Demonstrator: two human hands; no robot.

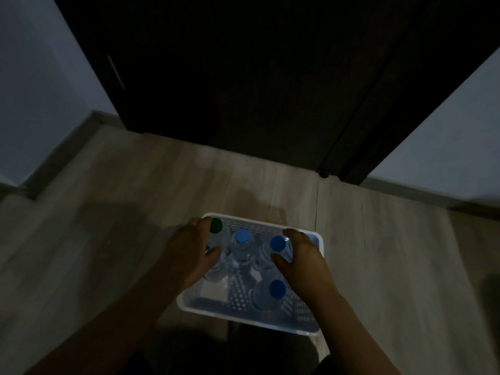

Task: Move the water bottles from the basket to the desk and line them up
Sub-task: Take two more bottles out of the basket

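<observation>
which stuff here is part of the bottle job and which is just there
Job: white basket, green-capped bottle, blue-capped bottles, left hand, right hand.
Just there: dark door, door stop, wooden floor.

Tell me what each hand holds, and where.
Left hand grips the green-capped clear plastic bottle just below its cap; right hand grips a blue-capped clear plastic bottle at its shoulder.

I see everything dim and bluish-grey. The door (243, 63) ahead is nearly black, the white basket (216, 312) rim brightest. A soft shadow darkens the floor (113, 220) on my left. Details smear; edges bow.
</observation>
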